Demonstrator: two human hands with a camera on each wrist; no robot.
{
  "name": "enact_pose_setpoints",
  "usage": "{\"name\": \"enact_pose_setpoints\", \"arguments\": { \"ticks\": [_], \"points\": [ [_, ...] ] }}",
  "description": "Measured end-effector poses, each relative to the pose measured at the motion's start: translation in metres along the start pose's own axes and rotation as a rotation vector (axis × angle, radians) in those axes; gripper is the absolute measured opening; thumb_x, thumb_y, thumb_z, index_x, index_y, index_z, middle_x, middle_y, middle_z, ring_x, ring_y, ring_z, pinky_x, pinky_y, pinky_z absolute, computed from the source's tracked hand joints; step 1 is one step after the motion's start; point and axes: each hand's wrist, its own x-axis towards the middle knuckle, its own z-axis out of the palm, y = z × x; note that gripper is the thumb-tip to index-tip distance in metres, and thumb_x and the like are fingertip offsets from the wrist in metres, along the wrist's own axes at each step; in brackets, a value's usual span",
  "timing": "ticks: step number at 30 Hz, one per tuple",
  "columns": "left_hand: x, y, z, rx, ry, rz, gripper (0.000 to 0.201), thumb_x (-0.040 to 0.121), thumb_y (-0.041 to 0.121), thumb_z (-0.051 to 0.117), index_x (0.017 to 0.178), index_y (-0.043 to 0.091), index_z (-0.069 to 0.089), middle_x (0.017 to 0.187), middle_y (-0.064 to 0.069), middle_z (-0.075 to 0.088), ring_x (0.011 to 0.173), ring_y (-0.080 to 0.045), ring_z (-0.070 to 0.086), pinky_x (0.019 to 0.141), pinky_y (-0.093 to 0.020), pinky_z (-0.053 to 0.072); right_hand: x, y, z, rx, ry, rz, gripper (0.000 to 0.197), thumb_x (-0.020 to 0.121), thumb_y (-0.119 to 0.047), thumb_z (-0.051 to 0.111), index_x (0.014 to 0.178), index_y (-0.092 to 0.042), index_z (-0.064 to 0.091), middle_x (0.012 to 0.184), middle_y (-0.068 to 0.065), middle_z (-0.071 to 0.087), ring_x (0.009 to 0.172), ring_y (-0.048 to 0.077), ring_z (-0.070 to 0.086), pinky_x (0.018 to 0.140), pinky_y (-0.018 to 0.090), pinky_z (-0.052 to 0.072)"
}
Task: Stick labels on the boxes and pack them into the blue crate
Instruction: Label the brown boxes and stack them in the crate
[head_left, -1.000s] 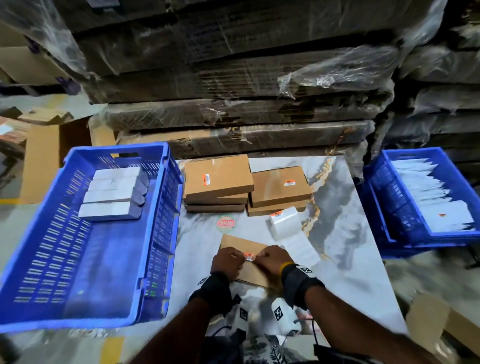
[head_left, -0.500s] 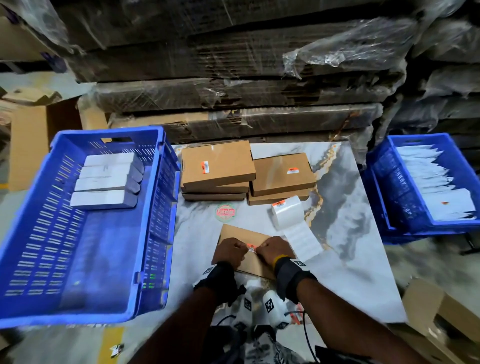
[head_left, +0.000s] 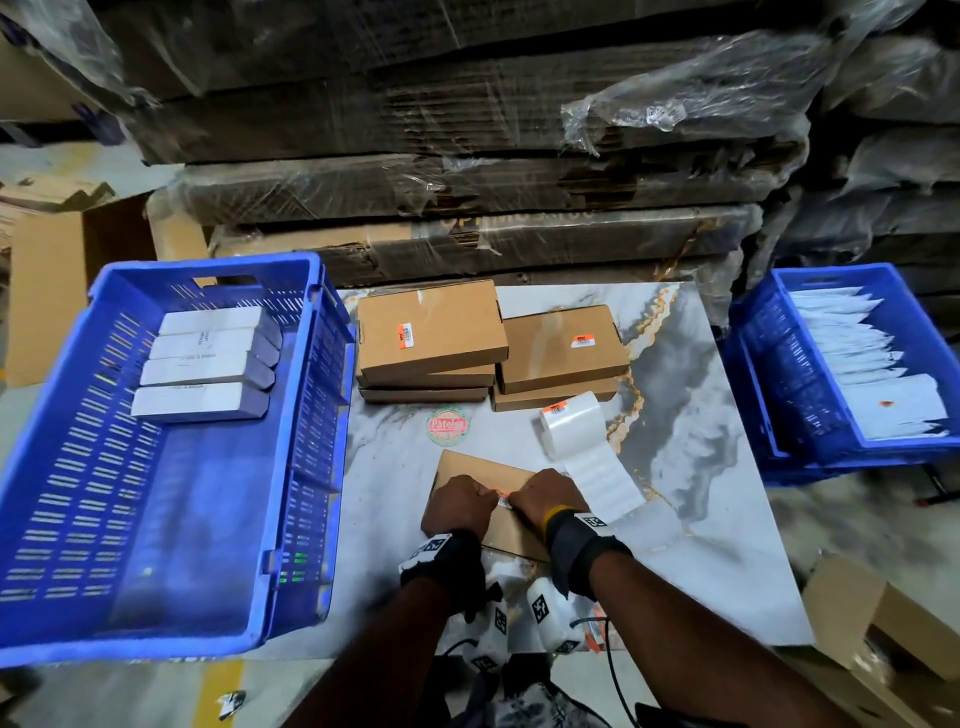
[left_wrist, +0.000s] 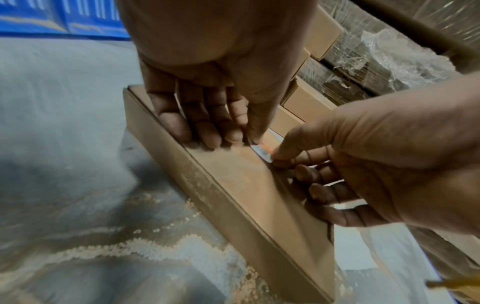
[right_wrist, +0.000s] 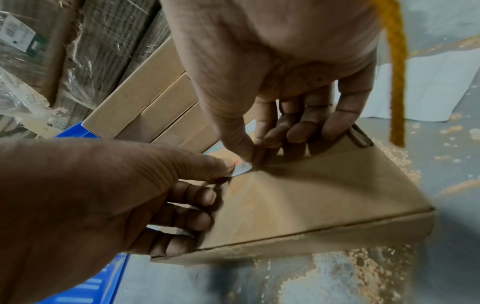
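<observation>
While the left hand (head_left: 460, 501) and right hand (head_left: 545, 496) are pinching the label (head_left: 503, 500) onto the cardboard box (head_left: 483, 465), uneven pressure is risking creases. A corner may be lifting.

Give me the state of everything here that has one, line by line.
near box, flat on table, being labelled.
label, on box top, ends pinched.
left-hand grip, pinching label.
right-hand grip, pinching label.
label roll, partly unrolled.
left crate, holding four white boxes.
stacked boxes, closed, top ones labelled.
right crate, holding white packets.
</observation>
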Motion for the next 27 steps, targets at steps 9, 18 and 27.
{"name": "enact_pose_setpoints", "arguments": {
  "ticks": [9,18,27],
  "points": [
    [0.005,-0.002,0.008,0.044,0.057,-0.037,0.032,0.082,0.053,0.063,0.094,0.023,0.066,0.107,0.003,0.07,0.105,-0.022,0.063,0.086,-0.029,0.05,0.006,0.0,0.001,-0.074,0.048,0.032,0.059,0.072,-0.056,0.069,0.116,-0.016,0.065,0.121,0.009,0.065,0.109,0.031,0.062,0.091,0.038,0.052],
    [0.017,-0.007,0.007,0.017,-0.024,-0.052,0.04,0.072,0.063,0.064,0.079,0.023,0.066,0.083,0.003,0.072,0.089,-0.021,0.067,0.074,-0.028,0.051,0.007,-0.002,-0.004,-0.139,0.044,0.031,0.053,0.071,-0.05,0.073,0.112,-0.018,0.064,0.118,0.007,0.066,0.106,0.028,0.064,0.086,0.034,0.054],
    [0.007,-0.011,0.004,-0.232,0.004,-0.004,0.024,0.085,0.033,0.069,0.08,0.02,0.049,0.053,-0.001,0.067,0.052,-0.018,0.066,0.065,-0.037,0.059,0.011,0.002,-0.005,-0.188,0.027,-0.008,0.046,0.076,-0.043,0.074,0.11,-0.012,0.066,0.114,0.008,0.068,0.103,0.026,0.065,0.08,0.03,0.053]
  ]
}}
